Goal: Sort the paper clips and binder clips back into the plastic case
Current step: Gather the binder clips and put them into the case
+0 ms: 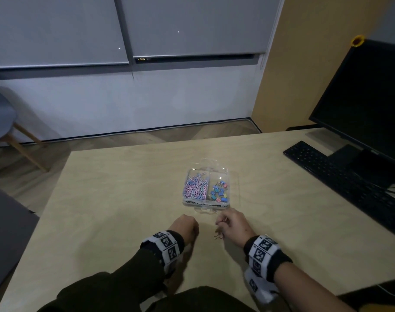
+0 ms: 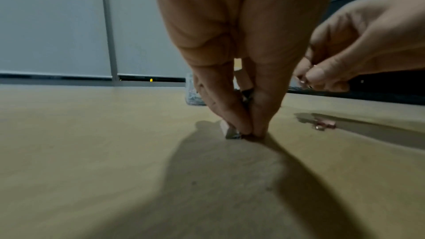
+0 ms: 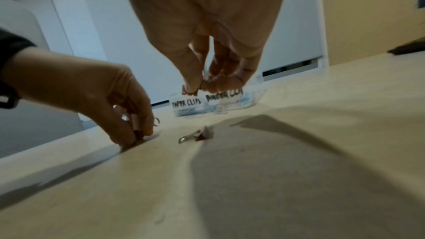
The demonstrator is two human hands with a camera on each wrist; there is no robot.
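The clear plastic case (image 1: pixel 233 188) lies open on the table, with pink and blue paper clips (image 1: pixel 195 186) in its left compartment and coloured binder clips (image 1: pixel 219 191) in its right one. My left hand (image 2: pixel 251 134) is down on the table just in front of the case, pinching a pale binder clip (image 2: pixel 231 132). Beside it, my right hand (image 3: pixel 202 86) hovers above the table in front of the case's labels (image 3: pixel 186 104) and pinches a small metal clip. One pink binder clip (image 3: pixel 202 135) lies loose on the table between my hands.
A black keyboard (image 1: pixel 340 176) and a monitor (image 1: pixel 367 97) stand at the right of the light wooden table (image 1: pixel 115 199). A grey chair (image 1: pixel 3 122) is off the table's far left. The table's near-left corner borders a dark surface (image 1: pixel 7 233).
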